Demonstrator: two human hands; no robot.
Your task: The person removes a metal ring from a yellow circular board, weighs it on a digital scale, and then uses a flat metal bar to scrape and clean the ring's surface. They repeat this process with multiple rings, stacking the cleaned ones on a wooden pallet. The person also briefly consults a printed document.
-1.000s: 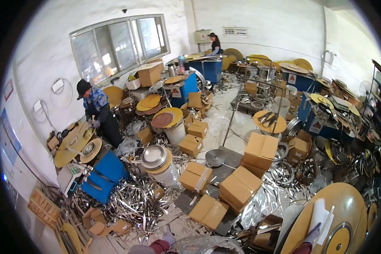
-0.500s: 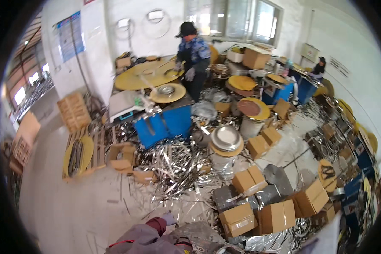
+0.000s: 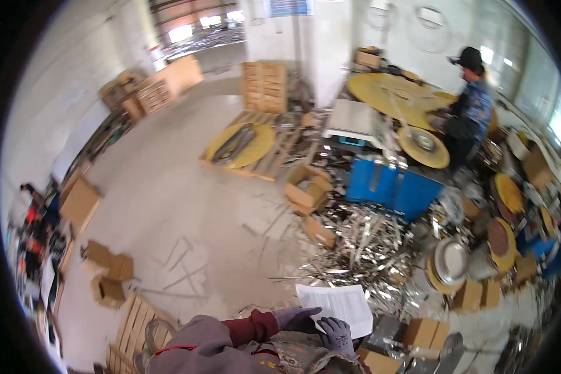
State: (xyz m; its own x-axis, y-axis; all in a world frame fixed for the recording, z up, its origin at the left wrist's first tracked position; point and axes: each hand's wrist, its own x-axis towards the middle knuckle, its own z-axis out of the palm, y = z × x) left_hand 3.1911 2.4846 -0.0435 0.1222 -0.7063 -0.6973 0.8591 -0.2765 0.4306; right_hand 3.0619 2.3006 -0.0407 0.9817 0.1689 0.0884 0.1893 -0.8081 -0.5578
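Note:
A white printed sheet of paper (image 3: pixel 348 306) lies in front of my body at the lower middle. My right hand (image 3: pixel 336 335), in a grey glove, is closed over its near edge with the fingers on top. My left hand (image 3: pixel 293 318), also gloved and below a maroon cuff, reaches in from the left. Its fingers are stretched out toward the paper's lower left edge, and the dark palm side partly shows. I cannot make out whether the left fingertips touch the sheet.
Past the paper spreads a heap of shiny metal strips (image 3: pixel 371 246). Cardboard boxes (image 3: pixel 425 333) stand at the lower right, and an open carton (image 3: pixel 307 189) farther off. A pallet (image 3: pixel 279 140) bears a yellow disc. A co-worker (image 3: pixel 470 109) stands at a table behind a blue panel (image 3: pixel 393 187).
My view has swung left, so the room has shifted right. The white sheet has come from the lower right to in front of me, and my two hands are now close together.

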